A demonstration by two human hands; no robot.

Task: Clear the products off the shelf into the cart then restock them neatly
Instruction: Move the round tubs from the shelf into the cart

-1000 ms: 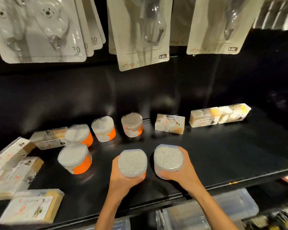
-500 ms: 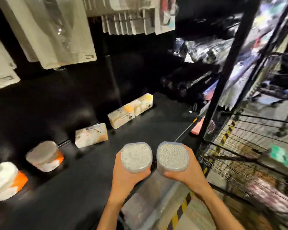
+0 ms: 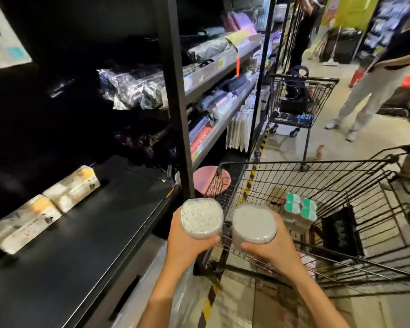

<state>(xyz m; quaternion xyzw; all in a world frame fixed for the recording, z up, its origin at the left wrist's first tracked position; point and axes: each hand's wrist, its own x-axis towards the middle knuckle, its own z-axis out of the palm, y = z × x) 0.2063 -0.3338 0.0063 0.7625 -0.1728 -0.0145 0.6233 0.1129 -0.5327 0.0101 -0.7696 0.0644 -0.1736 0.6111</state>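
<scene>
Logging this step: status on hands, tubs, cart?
Left hand grips one clear round tub of white swabs; right hand grips a second. Both at the black wire cart's rim, not yet in. Green-capped bottles in the basket.

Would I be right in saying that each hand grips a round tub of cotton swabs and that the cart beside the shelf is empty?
Not quite: the head view shows the cart already holds a green-capped pack. The left hand and right hand do each grip a tub.

black shelf [image 3: 100, 233] off left of the fingers, just two boxes [image 3: 45, 204] sitting along its back
</scene>
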